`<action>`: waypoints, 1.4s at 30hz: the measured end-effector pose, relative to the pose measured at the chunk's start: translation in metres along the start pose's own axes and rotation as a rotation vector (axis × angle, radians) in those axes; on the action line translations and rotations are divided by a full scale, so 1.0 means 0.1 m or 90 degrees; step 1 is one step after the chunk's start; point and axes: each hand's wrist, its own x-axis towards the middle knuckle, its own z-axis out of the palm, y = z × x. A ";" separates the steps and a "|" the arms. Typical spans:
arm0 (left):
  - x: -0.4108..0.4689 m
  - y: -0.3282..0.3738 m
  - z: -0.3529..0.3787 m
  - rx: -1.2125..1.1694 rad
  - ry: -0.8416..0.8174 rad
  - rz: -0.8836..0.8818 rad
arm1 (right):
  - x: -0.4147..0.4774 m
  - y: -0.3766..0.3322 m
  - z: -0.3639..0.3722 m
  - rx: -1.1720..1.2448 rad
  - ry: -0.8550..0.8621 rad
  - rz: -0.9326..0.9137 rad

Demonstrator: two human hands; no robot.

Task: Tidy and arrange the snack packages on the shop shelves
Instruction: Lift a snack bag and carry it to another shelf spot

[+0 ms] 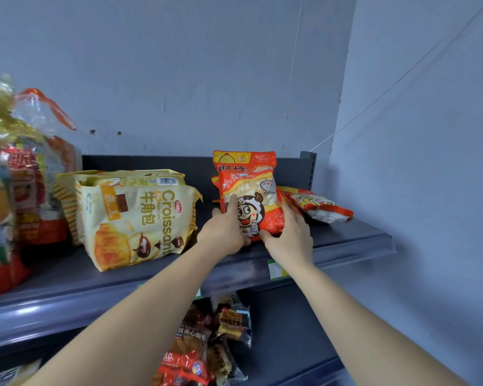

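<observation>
Snack packages sit on two grey shop shelves, seen from the person's own eye level. Nearest, on the lower shelf, dark and red bread packs lie in a loose heap.

Above them, two bare arms reach to the upper shelf. The left hand and right hand each grip a lower side of one orange bag, fingers curled round its edges. They hold it upright toward the right of the shelf, near the front edge. The hands hide its base, so whether it rests on the shelf cannot be told.

The bag is probably light: a soft, air-puffed film pouch, likely slippery, with contents that would crush under a squeeze. Low on both sides, as here, or the flat top seal looks like the safest hold.

It is orange-red, with a clear window showing small pale puffs, a cartoon face and Chinese lettering.

Just behind stands a second bag of the same kind. A third bag lies flat to the right. To the left stands a cream croissant bag, and beyond it, clear gift bags. Behind is a grey-blue wall.
</observation>
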 end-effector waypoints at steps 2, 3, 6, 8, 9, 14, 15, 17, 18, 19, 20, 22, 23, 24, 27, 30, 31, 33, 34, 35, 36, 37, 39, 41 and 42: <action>-0.07 0.00 -0.03 -0.001 -0.005 0.000 | -0.05 -0.01 -0.01 -0.001 0.006 -0.001; -0.10 0.00 -0.04 -0.002 -0.008 0.000 | -0.07 -0.02 -0.02 -0.003 0.009 -0.004; -0.21 -0.01 -0.07 -0.002 -0.009 0.004 | -0.14 -0.05 -0.04 -0.012 0.016 -0.012; -0.31 -0.01 -0.09 0.004 -0.004 0.010 | -0.19 -0.07 -0.05 -0.025 0.011 -0.015; -0.36 -0.02 -0.12 0.009 -0.004 0.010 | -0.21 -0.08 -0.06 -0.035 0.006 -0.019; -0.66 -0.04 -0.29 0.019 0.008 0.023 | -0.36 -0.22 -0.06 -0.052 0.000 -0.042; -0.74 -0.05 -0.33 0.022 0.017 0.034 | -0.40 -0.26 -0.06 -0.044 0.002 -0.045; -0.92 -0.07 -0.41 0.022 0.030 0.053 | -0.47 -0.35 -0.05 -0.020 0.007 -0.063; -1.01 -0.09 -0.46 0.018 0.036 0.055 | -0.51 -0.39 -0.04 -0.006 0.006 -0.074; -1.09 -0.12 -0.50 0.012 0.045 0.046 | -0.56 -0.45 -0.03 0.009 0.003 -0.088; -1.17 -0.17 -0.55 0.007 0.057 0.031 | -0.60 -0.51 -0.02 0.024 -0.003 -0.101; -1.33 -0.29 -0.65 -0.003 0.082 -0.005 | -0.69 -0.64 0.01 0.055 -0.013 -0.128; -1.41 -0.37 -0.69 -0.013 0.093 -0.023 | -0.74 -0.70 0.02 0.069 -0.017 -0.144; -1.48 -0.45 -0.74 -0.024 0.106 -0.040 | -0.79 -0.76 0.03 0.085 -0.021 -0.159; -1.74 -0.70 -0.85 -0.035 0.151 -0.077 | -0.95 -0.94 0.09 0.145 -0.044 -0.191; -1.99 -0.98 -0.97 -0.033 0.187 -0.118 | -1.13 -1.15 0.19 0.188 -0.060 -0.230; -2.08 -1.08 -1.01 -0.035 0.197 -0.129 | -1.19 -1.23 0.23 0.197 -0.067 -0.243; -2.25 -1.29 -1.10 -0.032 0.215 -0.149 | -1.32 -1.42 0.32 0.214 -0.088 -0.260; -2.33 -1.40 -1.15 -0.029 0.225 -0.159 | -1.39 -1.52 0.36 0.223 -0.098 -0.267; -2.40 -1.51 -1.20 -0.028 0.235 -0.172 | -1.46 -1.62 0.40 0.231 -0.107 -0.277; -2.47 -1.62 -1.25 -0.028 0.246 -0.187 | -1.52 -1.73 0.45 0.238 -0.114 -0.289; -2.54 -1.73 -1.30 -0.029 0.256 -0.201 | -1.60 -1.84 0.49 0.246 -0.123 -0.300; -2.68 -1.96 -1.41 -0.030 0.278 -0.226 | -1.75 -2.08 0.58 0.270 -0.147 -0.322; -2.81 -2.19 -1.53 -0.030 0.302 -0.243 | -1.91 -2.33 0.68 0.291 -0.162 -0.353; -2.87 -2.31 -1.59 -0.030 0.312 -0.250 | -1.99 -2.45 0.73 0.298 -0.166 -0.369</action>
